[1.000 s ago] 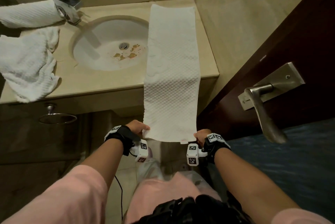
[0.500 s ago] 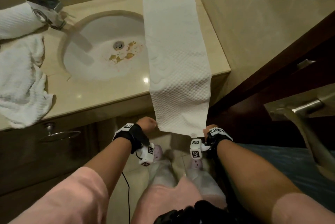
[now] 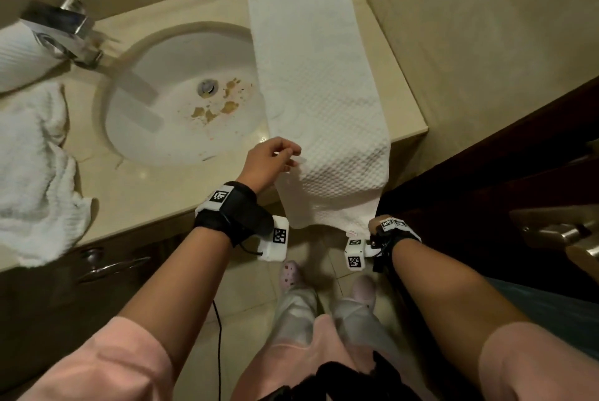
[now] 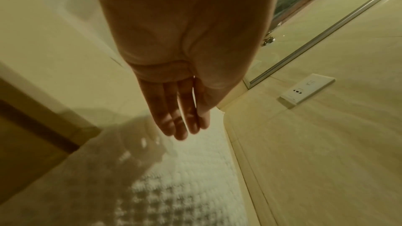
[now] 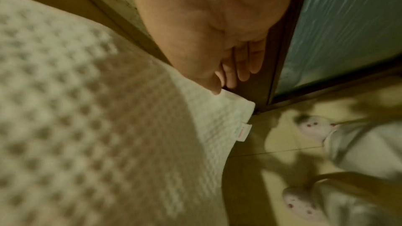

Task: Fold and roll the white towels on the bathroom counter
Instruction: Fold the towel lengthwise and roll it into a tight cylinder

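Note:
A long white waffle towel (image 3: 317, 92), folded into a narrow strip, lies on the counter (image 3: 146, 186) right of the sink, and its near end hangs over the front edge. My left hand (image 3: 290, 159) is at the strip's left edge by the counter front. In the left wrist view that hand (image 4: 182, 126) has straight fingers over the towel (image 4: 195, 186) and holds nothing. My right hand (image 3: 376, 225) is below the counter at the hanging right corner. In the right wrist view its thumb (image 5: 214, 88) pinches the towel (image 5: 87, 109) near the label tag (image 5: 243, 131).
The sink (image 3: 168, 128) with brown stains and the faucet (image 3: 64, 31) are left of the strip. A crumpled white towel (image 3: 32, 173) and a rolled one (image 3: 19, 60) sit at the far left. A wall borders the counter's right end, and a door handle (image 3: 557, 235) juts out at right.
My left hand has let go of the towel's hanging left corner and risen to the strip's left edge at the counter front. The right hand still holds its corner.

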The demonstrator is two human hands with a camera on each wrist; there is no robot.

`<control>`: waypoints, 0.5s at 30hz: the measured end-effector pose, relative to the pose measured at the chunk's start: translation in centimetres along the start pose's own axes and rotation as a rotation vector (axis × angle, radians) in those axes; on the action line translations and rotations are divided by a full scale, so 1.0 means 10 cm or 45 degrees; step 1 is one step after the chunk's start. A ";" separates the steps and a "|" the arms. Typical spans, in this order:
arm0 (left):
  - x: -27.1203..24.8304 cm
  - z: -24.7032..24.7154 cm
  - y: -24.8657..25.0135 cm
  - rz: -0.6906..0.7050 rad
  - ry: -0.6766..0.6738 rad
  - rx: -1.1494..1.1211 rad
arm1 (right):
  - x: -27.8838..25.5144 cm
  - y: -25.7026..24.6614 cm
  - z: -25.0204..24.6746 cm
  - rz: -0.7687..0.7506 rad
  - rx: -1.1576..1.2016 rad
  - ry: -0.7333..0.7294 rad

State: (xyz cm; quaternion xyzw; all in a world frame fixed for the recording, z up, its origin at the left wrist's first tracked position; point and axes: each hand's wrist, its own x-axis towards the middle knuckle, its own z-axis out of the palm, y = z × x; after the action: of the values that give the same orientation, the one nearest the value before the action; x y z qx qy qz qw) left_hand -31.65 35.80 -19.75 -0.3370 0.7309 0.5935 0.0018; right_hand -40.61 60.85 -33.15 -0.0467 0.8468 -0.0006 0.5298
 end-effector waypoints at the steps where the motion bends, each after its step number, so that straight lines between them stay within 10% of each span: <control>1: 0.04 -0.01 -0.02 -0.020 0.042 0.002 | 0.04 -0.05 -0.04 0.066 0.350 0.069; 7: 0.25 -0.01 -0.12 -0.138 0.269 0.118 | -0.21 -0.42 -0.59 -0.115 1.334 1.055; 15: 0.40 -0.01 -0.11 -0.129 0.318 0.286 | -0.31 -0.54 -0.90 -0.338 1.411 0.917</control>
State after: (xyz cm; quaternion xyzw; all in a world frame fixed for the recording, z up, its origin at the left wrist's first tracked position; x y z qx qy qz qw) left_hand -34.15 33.66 -22.33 -0.4423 0.7691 0.4608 -0.0215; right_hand -46.88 55.31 -26.17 0.1314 0.8324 -0.5155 0.1554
